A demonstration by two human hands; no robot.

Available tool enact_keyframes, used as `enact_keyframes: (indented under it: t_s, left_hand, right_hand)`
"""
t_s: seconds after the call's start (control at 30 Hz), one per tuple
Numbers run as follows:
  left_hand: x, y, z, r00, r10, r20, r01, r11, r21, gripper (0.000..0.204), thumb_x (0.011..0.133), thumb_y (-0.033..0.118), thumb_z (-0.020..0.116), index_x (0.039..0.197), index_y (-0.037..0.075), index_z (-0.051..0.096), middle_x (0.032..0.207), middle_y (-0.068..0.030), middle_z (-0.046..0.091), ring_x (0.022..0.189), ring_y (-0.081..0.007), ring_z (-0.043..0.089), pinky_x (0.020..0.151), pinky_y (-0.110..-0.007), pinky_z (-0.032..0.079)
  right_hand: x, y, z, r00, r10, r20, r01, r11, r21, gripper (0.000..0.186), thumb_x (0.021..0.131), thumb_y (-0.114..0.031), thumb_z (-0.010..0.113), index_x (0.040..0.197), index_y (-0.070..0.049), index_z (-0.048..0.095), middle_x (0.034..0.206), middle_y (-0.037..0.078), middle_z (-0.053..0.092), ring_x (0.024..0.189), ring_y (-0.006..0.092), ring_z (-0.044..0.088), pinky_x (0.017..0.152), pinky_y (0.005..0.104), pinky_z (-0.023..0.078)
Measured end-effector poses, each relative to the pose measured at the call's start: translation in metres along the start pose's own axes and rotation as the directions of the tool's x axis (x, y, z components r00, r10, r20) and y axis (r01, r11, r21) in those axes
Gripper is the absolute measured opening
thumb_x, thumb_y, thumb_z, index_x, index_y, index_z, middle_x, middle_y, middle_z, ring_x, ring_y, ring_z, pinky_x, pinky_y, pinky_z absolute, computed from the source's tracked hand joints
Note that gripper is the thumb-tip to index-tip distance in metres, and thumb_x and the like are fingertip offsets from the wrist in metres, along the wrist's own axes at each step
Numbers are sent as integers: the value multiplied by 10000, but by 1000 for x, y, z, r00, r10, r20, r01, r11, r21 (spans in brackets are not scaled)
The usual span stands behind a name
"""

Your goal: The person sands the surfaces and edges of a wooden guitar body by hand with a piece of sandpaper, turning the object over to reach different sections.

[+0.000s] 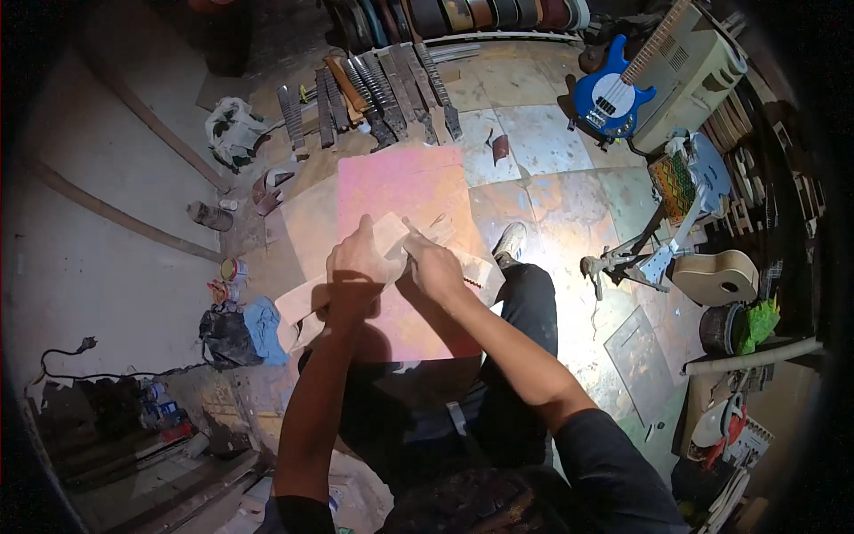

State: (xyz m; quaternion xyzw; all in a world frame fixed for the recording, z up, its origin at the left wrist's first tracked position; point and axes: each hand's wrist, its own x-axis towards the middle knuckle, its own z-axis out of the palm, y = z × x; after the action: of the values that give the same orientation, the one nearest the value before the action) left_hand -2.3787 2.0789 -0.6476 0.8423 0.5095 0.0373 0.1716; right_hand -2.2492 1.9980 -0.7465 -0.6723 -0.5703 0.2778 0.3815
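A pink board with orange stains [400, 182] lies across my lap. On it is a long, pale wooden piece [390, 231], lying diagonally. My left hand [360, 262] grips this piece, fingers closed along it. Just beside it, my right hand [431, 267] is closed against the piece, around something small that I cannot make out. Other pale strips [298, 303] stick out to the left and right from under my hands. A short dark ridged object [471, 281] shows just right of my right hand, mostly hidden.
Several rasps and tools [374, 98] lie beyond the board. A blue bass guitar [612, 96], a stand [596, 267] and an acoustic guitar body [712, 276] are at right. A wall [107, 267] is at left, with cloths [262, 329] and cans [233, 269] near it.
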Motion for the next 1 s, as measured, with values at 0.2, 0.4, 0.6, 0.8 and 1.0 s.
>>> enact_keyframes:
  t_s: [0.2,0.4,0.6,0.8,1.0]
  left_hand:
    - [2,1,-4,1000,-22,21,22,1000,-12,577,748,404,773,1134,35,554,908,-244,738,883,-450,721,799,-531,561]
    - [12,0,-8,995,-72,74,74,997,-34,639,703,365,802,1190,49,537,968,-261,735,951,-480,708,845,-540,560]
    - [3,-6,-7,1000,-21,9,21,1000,-19,556,788,447,764,1103,42,552,907,-245,737,896,-451,721,815,-533,554]
    - [7,2,-9,999,-46,23,46,999,3,604,750,450,806,1128,47,561,932,-246,739,916,-456,718,832,-527,562]
    - [1,-27,-29,996,-80,34,81,996,-38,782,649,410,898,1264,65,560,1038,-248,733,998,-459,703,866,-516,561]
  right_hand:
    - [-9,-1,-3,1000,-8,-24,4,989,-146,491,901,26,502,1380,-23,597,1336,291,624,1154,443,644,984,465,547]
    - [-5,21,11,998,-43,49,27,958,286,503,899,12,516,1392,-39,599,1468,226,556,1181,434,635,1042,471,516]
    - [5,-24,-14,977,160,143,-127,969,-213,544,893,12,514,1434,5,559,1518,193,536,1218,417,640,1024,444,541]
    - [10,23,-11,990,-73,124,100,968,-228,466,933,-54,544,1396,-11,570,1407,209,618,1050,400,705,876,512,576]
    - [38,12,-99,972,-84,-220,7,943,-333,691,855,-8,568,1529,-142,492,1202,261,704,1013,405,710,891,479,563]
